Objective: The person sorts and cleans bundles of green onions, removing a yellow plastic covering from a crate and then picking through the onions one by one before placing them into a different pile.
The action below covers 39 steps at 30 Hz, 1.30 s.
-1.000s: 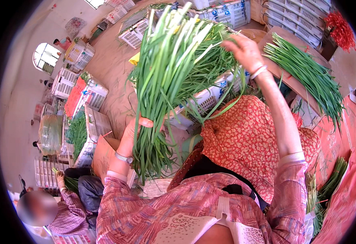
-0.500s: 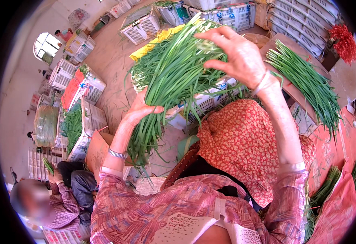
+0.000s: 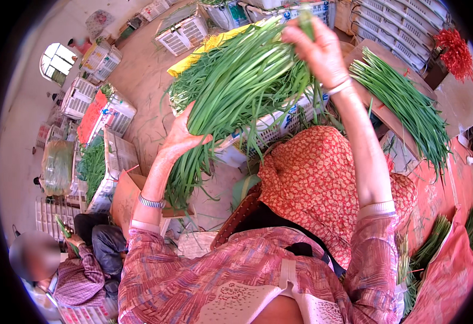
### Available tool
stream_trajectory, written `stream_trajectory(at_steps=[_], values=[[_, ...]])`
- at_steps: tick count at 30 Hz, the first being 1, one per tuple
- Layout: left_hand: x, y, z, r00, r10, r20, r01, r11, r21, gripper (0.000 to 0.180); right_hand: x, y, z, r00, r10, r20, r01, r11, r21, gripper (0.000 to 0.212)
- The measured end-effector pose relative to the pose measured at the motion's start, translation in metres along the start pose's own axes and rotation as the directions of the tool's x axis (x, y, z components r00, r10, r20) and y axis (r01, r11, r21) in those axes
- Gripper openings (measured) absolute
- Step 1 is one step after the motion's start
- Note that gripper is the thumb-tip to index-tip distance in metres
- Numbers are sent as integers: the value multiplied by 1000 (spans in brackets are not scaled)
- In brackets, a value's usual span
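Note:
A large loose bunch of garlic chives (image 3: pixel 242 81), green leaves with pale stem ends, lies across a filled white crate (image 3: pixel 279 125). My left hand (image 3: pixel 185 135) is wrapped round the leafy part of the bunch, its thumb on top, and leaf tips hang below it. Beside the pale stem ends, my right hand (image 3: pixel 317 54) is raised at the far side. Its fingers are smeared by motion, with a blurred green patch at their tips, so what they hold cannot be made out.
A tied chive bundle (image 3: pixel 403 108) lies on a board to the right, near red ties (image 3: pixel 455 54). White crates (image 3: pixel 185 35) stand at the back, more at left. A yellow cloth (image 3: pixel 193 60) edges my crate. Another person (image 3: pixel 82 275) sits at lower left, holding greens.
My right hand has lifted slightly, its fingers curling from their spread pose at the stem ends. The bunch has tilted lower toward the right. My left hand keeps its hold.

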<state>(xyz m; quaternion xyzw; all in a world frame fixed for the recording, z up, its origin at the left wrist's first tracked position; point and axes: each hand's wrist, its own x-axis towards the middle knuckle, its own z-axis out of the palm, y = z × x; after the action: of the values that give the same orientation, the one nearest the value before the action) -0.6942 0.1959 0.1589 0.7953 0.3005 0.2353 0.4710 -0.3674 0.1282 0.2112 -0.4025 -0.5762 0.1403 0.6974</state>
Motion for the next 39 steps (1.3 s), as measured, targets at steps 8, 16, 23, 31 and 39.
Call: stream_trajectory(at_steps=[8, 16, 23, 31, 39], values=[[-7, -32, -21, 981, 82, -178, -81, 997, 13, 76, -12, 40, -113, 957, 141, -252, -179, 974, -136, 19], [-4, -26, -18, 928, 173, -330, -80, 957, 278, 76, -41, 44, -124, 990, -57, 128, 139, 511, -848, 25], [-6, -7, -2, 896, 281, -344, -63, 847, 528, 81, -10, -10, 5, 965, -253, 73, 237, 714, -659, 41], [-10, 14, 5, 908, 232, -349, 55, 759, 649, 93, -6, 6, 18, 994, 32, 100, 67, 545, -836, 25], [-22, 8, -20, 870, 386, -307, 83, 499, 863, 82, -17, 54, -94, 976, 182, -122, -160, 213, -964, 23]])
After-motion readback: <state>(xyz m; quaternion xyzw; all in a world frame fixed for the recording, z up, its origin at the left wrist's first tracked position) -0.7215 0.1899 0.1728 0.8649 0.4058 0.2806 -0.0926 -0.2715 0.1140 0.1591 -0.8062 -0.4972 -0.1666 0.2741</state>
